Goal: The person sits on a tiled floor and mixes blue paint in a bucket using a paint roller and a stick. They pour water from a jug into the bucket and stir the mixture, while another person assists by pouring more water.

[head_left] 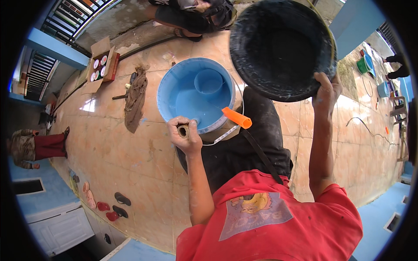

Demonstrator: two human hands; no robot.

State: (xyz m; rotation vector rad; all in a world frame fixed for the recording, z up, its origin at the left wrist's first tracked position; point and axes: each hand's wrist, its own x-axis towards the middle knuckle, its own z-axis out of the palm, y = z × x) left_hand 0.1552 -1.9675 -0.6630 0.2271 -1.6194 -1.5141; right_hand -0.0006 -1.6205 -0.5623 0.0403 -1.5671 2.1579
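Observation:
A large blue bucket [162,98] stands in front of my legs, with light blue paint [185,102] in it. Inside it is a smaller blue container [209,81], near the far wall. At the near rim, my left hand [187,138] is wrapped round a round stick with a hollow end [183,131]; its lower part is hidden. My right hand [327,91] grips the rim of a wide black basin [283,48], raised to the right of the bucket with its dark, whitish-smeared inside showing. An orange grip [237,117] sits on the bucket's handle by the near right rim.
An open cardboard box [111,65] of round-topped cans and a brown cloth [136,98] lie on the tiles to the left. Sandals [117,209] are at the lower left. One person [37,145] stands at the far left; another [196,19] sits ahead. A green bucket [363,65] stands far right.

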